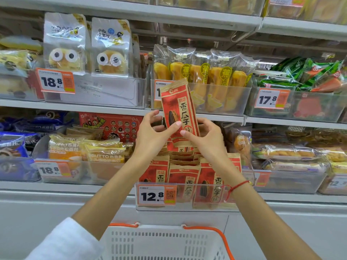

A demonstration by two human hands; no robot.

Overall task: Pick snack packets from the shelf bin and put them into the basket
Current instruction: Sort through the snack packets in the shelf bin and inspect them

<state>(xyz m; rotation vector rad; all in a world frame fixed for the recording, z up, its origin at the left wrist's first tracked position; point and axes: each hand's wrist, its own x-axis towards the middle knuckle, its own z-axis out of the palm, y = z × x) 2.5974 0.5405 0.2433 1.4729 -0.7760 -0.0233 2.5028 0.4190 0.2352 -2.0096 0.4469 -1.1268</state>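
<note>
- At mid-frame, both hands hold one red and tan packet [179,113] up in front of the shelves, above its bin [187,196].
- The left hand [154,132] pinches the packet's lower left edge, thumb on the front face, fingers curled behind it.
- The right hand [204,136] grips the packet's lower right edge, thumb on the front, fingers wrapped behind.
- The packet stands nearly upright, its top tilted slightly toward the left of the frame, and it covers part of a price tag on the shelf behind.
- The clear bin at lower centre holds more of the same packets standing in rows, with a tag [156,196] reading 12.8 on its front.
- A white basket [161,243] with orange handles sits at the bottom centre of the frame, below the bin.
- A red string [236,187] circles the right wrist; a white sleeve [63,241] shows at lower left.
- Bread packs [86,149] fill the bin to the left, and yellow pastry sticks [202,72] the bin above.
</note>
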